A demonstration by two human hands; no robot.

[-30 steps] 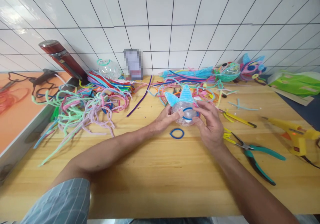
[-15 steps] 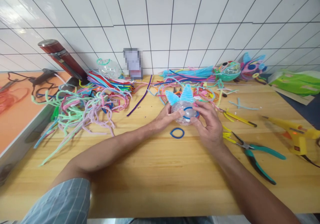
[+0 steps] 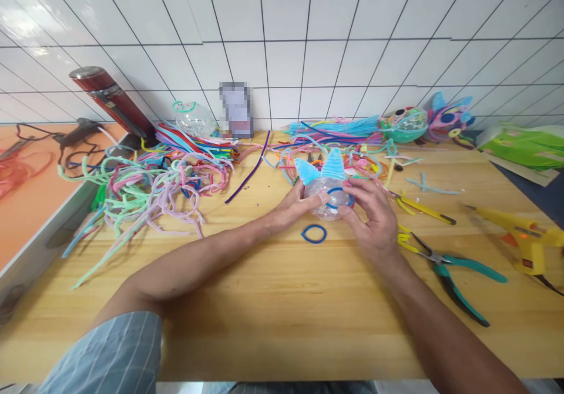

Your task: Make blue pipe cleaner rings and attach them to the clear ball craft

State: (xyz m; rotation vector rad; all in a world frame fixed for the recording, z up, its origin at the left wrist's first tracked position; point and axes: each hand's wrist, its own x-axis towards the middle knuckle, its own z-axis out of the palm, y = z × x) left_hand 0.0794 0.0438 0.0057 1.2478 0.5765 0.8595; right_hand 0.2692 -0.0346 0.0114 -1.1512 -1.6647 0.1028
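Note:
A clear plastic ball with two fuzzy light-blue ears is held just above the table between both hands. My left hand grips its left side, thumb across the front. With thumb and fingers, my right hand presses a dark-blue pipe cleaner ring to the front right of the ball. A second dark-blue pipe cleaner loop, pointed at one end, lies on the wood below the ball.
Green-handled pliers, a yellow pen-like tool and a yellow glue gun lie right. Tangled pipe cleaners cover the left. Behind stand a phone, a red thermos, another clear ball and decorated balls.
The whole view has shifted slightly. Both hands keep the same hold on the ball and the blue ring, with no clear movement of their own.

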